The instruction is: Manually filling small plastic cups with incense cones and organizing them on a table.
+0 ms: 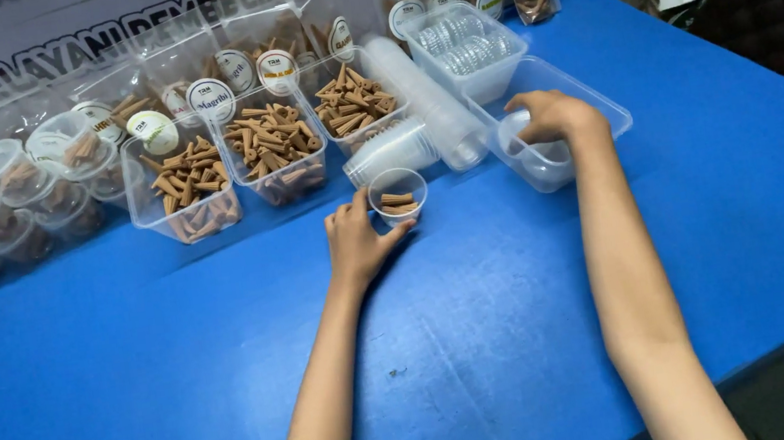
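We see a small clear cup [398, 195] standing upright on the blue table [178, 359], several brown incense cones [398, 203] lying inside.

Right hand [552, 116] fingers hidden inside clear tub [597, 92] (grip unclear).

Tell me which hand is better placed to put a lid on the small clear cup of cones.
Probably right: the right hand is in the clear plastic lid tray, while the left hand steadies the small clear cup of brown cones.
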